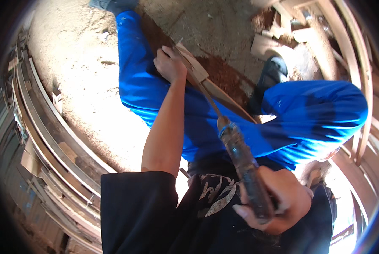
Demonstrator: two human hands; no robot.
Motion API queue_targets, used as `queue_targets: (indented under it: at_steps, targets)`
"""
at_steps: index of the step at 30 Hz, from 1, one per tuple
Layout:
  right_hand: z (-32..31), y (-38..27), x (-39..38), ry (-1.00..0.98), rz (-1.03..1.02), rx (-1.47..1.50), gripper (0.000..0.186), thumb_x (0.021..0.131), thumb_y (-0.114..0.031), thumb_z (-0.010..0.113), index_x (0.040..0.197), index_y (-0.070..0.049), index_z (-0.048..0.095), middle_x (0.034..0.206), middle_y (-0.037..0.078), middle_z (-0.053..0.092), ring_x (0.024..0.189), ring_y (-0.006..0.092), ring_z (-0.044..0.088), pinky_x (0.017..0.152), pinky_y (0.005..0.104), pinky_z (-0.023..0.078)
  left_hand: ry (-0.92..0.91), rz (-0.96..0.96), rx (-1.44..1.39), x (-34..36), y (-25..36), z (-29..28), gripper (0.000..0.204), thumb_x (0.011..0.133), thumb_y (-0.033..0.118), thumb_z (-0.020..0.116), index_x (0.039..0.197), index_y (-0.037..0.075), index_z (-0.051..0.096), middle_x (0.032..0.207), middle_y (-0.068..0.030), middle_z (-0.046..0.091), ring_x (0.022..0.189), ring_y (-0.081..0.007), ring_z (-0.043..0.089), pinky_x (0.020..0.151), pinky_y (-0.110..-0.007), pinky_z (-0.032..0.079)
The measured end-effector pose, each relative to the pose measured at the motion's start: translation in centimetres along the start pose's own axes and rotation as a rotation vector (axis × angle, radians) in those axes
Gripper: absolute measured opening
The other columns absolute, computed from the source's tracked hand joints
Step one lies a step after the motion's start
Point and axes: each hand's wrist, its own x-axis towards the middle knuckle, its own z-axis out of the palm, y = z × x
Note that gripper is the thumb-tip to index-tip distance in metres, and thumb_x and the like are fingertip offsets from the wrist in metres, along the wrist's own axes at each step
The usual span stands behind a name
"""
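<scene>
My right hand [282,197] is wrapped round the dark, worn handle [244,165] of a long hand tool. From the handle a thin, straight metal shaft [204,91] runs away toward my left hand [171,65]. The left fingers are curled beside the shaft's far end, next to a light wood piece [193,63]; what they grip is hidden. That wood piece lies along a longer wooden board [227,99], which slants across between my blue-trousered legs. The kind of tool cannot be made out, as its working end is partly covered.
Long planks and strips [66,122] are stacked along the left side. Wooden frame parts [359,55] curve along the right, with offcuts [278,44] at the upper right. Reddish-brown sawdust [225,74] lies beside the board. My dark shoe [274,70] stands close to it on the dirt floor.
</scene>
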Motion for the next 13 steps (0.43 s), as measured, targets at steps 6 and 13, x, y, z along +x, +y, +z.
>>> queue_targets:
  at_steps: [6,13]
  targets:
    - [-1.2,-1.5,0.5,0.452,-0.306,-0.501,0.029,0.057,-0.003,0.070,0.083,-0.001,0.056,0.067,0.005,0.055,0.054,0.0127,0.050,0.051,0.0281,0.038,0.061,-0.040,-0.185,-0.1,-0.2,-0.3,0.036,0.101,0.028,0.047,0.085,-0.001,0.059,0.081,-0.0237,0.061,0.084,-0.0431,0.058,0.075,-0.051,0.045]
    - [-6.1,5.9,11.5,0.529,-0.411,-0.932,0.017,0.082,-0.007,0.074,0.087,0.000,0.059,0.068,0.011,0.059,0.056,0.0222,0.057,0.054,0.0339,0.045,-0.005,-0.182,-0.808,-0.7,1.7,-6.5,0.038,0.106,0.033,0.046,0.085,0.002,0.054,0.075,-0.0029,0.049,0.071,-0.0118,0.045,0.066,-0.030,0.039]
